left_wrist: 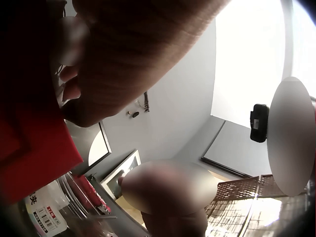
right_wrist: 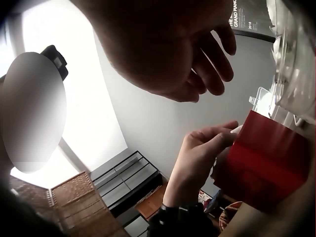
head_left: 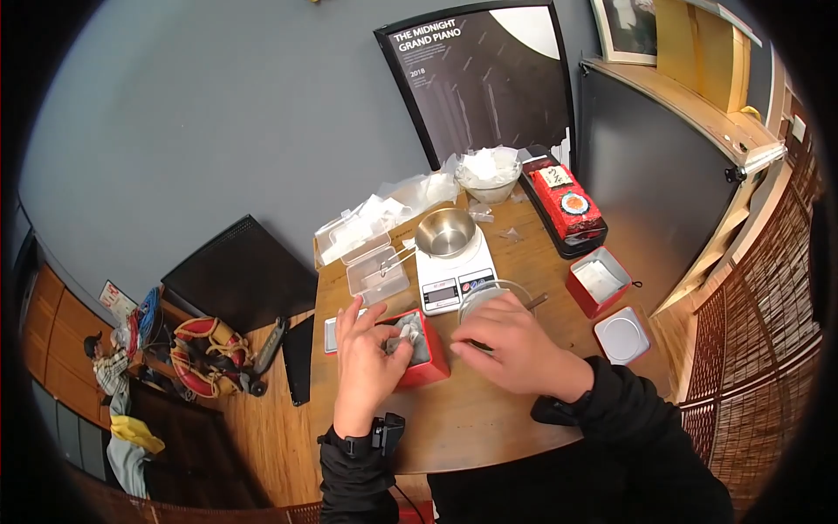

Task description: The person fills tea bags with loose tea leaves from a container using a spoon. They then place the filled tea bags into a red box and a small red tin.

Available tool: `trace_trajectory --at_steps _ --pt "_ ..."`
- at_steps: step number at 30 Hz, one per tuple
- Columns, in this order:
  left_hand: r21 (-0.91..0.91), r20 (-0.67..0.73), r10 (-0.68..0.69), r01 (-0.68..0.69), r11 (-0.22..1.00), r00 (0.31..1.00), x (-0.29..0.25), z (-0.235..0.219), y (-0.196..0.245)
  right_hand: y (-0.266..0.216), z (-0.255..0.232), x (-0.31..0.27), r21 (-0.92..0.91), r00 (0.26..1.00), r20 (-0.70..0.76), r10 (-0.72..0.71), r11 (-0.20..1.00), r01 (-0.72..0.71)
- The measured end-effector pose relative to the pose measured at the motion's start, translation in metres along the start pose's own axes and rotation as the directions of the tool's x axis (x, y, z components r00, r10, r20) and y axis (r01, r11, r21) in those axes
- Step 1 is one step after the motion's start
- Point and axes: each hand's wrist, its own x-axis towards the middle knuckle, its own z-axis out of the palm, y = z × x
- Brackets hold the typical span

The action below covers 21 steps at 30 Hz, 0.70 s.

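My left hand [head_left: 365,362] is at the near red tin box [head_left: 428,371], with thumb and forefinger bent over its opening. Small grey-white packets [head_left: 410,330] fill the box. In the right wrist view the left hand [right_wrist: 190,158] pinches a whitish packet [right_wrist: 237,129] at the rim of the red box [right_wrist: 266,160]. My right hand [head_left: 515,345] hovers over a clear round jar [head_left: 489,295] and partly hides it. Its fingers [right_wrist: 210,74] hang loosely curled, holding nothing. A barcode label [left_wrist: 43,212] shows on the jar in the left wrist view.
Behind the jar, a white kitchen scale [head_left: 452,275] bears a steel pan [head_left: 445,234]. A clear plastic box [head_left: 377,275] stands to its left, a bowl of white bags [head_left: 487,179] behind. On the right are another red tin [head_left: 598,284], its lid [head_left: 622,336] and a red package [head_left: 567,210].
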Motion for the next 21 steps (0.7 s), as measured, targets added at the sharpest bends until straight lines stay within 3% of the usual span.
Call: trace_trajectory --at_steps 6,12,19,21 --pt "-0.148 0.072 -0.052 0.062 0.987 0.996 0.007 -0.004 -0.009 0.014 0.022 0.017 -0.009 0.999 0.032 0.023 1.0 -0.022" --pt "-0.276 0.152 0.012 0.031 0.961 0.988 0.018 -0.014 -0.016 0.018 0.037 0.015 0.029 0.998 0.052 0.026 0.999 -0.027" --pt "-0.36 0.233 0.039 0.049 0.932 0.972 0.034 -0.019 -0.021 0.022 0.038 0.015 0.029 0.996 0.073 0.05 0.998 -0.052" --pt "-0.342 0.263 -0.015 0.107 0.933 0.965 0.037 -0.02 -0.021 0.022 0.037 0.015 0.028 0.997 0.06 0.046 0.998 -0.048"
